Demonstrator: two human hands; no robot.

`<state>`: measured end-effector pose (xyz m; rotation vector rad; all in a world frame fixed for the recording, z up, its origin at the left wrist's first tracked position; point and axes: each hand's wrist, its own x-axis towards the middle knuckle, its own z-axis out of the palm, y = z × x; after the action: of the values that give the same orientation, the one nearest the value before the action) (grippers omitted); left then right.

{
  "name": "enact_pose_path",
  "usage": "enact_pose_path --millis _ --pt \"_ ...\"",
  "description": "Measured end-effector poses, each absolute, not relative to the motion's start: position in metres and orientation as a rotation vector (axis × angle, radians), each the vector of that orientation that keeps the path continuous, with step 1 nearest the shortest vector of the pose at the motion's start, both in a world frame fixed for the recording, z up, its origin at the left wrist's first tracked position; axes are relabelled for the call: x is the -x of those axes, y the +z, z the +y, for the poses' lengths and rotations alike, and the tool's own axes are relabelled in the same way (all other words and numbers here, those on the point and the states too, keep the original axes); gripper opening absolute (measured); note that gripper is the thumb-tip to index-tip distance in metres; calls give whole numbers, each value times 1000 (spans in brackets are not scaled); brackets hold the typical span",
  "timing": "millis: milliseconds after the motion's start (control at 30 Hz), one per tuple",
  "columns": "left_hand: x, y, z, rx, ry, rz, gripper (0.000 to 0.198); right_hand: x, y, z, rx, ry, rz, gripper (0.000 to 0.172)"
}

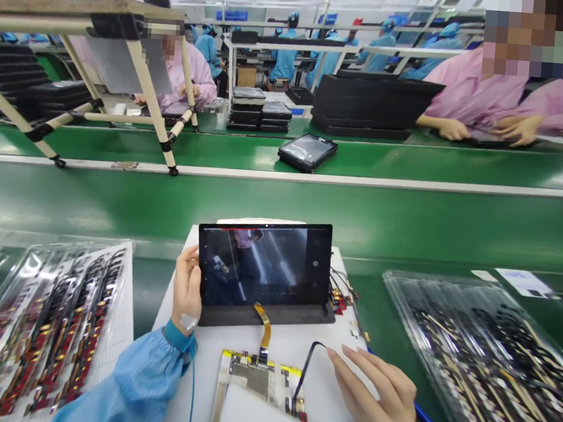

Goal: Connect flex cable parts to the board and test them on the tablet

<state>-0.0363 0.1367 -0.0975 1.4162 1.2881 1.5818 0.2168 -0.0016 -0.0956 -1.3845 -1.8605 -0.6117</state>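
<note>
A lit tablet screen (258, 267) stands tilted up on a dark ledge (274, 318), showing a live camera picture. My left hand (188, 288) grips its left edge, the fingers partly hidden behind it. From under the screen an orange flat cable (266, 329) runs down to an opened tablet body (255, 379) with yellow tape and exposed electronics. A white sheet or cover hides its lower part. My right hand (377, 394) has its fingers stretched out and apart, a fingertip at the upper end of a thin black cable (305, 367) rising from the body.
Clear trays of parts lie at left (66, 324) and right (483, 360). Small wired parts (340, 295) sit beside the screen. Beyond the green bench (282, 204) are a stacked device (307, 150), a pipe-frame rack (148, 79), black trays (366, 107) and co-workers in pink.
</note>
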Motion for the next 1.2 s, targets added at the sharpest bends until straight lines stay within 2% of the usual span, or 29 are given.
enact_pose_path --millis 100,200,433,567,667,800,867,933,1000,1200 --pt "37 -99 138 -1423 1640 1326 35 -216 -92 2 1399 -617 -1866 22" --pt "38 -103 138 -1453 1713 1367 36 -213 -91 5 1381 -615 -1850 14" --pt "38 -102 134 -1582 1925 1367 35 -215 -93 13 1352 -544 -1842 11" --pt "38 -81 117 -1763 1920 1233 26 -223 -97 22 1315 -463 -1884 13" --pt "35 -61 94 -2039 1750 1000 20 -227 -105 28 1295 -400 -1920 17" --pt "26 -61 64 -2747 1033 281 19 -229 -117 30 1298 -253 -1968 18" --pt "23 -75 55 -2933 809 289 18 -229 -121 30 1310 -193 -1975 18" --pt "24 -91 52 -3021 640 381 27 -227 -122 30 1321 -161 -1985 19" --pt "26 -102 52 -3045 575 396 31 -226 -121 31 1323 -150 -2007 18" --pt "25 -99 56 -2892 740 307 19 -220 -105 33 1267 -254 -2010 17"
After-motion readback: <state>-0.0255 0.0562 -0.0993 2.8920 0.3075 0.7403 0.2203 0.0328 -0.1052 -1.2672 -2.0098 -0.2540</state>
